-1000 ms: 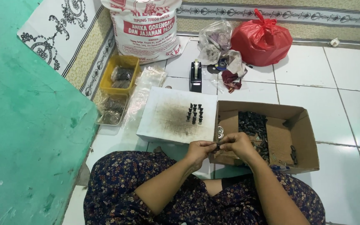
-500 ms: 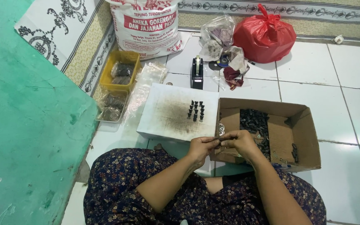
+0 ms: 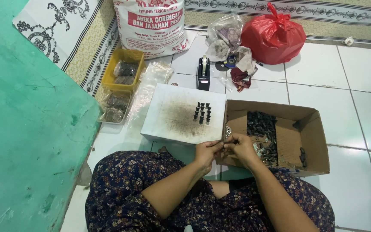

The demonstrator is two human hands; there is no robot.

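1. Dark small part [image 3: 228,140], pinched between the fingertips of both hands, held just above the near-left corner of the cardboard box [image 3: 310,141]; its exact shape is too small to tell.
2. Left hand [image 3: 207,151]: fingers curled, thumb and forefinger grasping the small part from the left.
3. Right hand [image 3: 242,148]: fingers bent, grasping the same part from the right; the two hands touch at the fingertips.
4. Cardboard box, open, flaps spread, lying on the floor; a heap of dark parts [image 3: 260,125] lies along its left half, and a few loose ones lie near its right wall.
5. White board [image 3: 168,124], flat on the floor just left of the box, stained grey in the middle; a cluster of upright dark pieces [image 3: 202,112] stands on it in short rows.
6. Black tape dispenser [image 3: 203,73], beyond the board.
7. Yellow tray [image 3: 125,71] and clear tray [image 3: 113,107], left of the board, holding bagged items.
8. Printed sack [image 3: 151,25], clear plastic bags [image 3: 226,36] and red plastic bag [image 3: 273,36], along the far wall.
9. White tiled floor [image 3: 357,86]; green surface [image 3: 22,141] at the left; patterned skirt [image 3: 121,193] over the lap.
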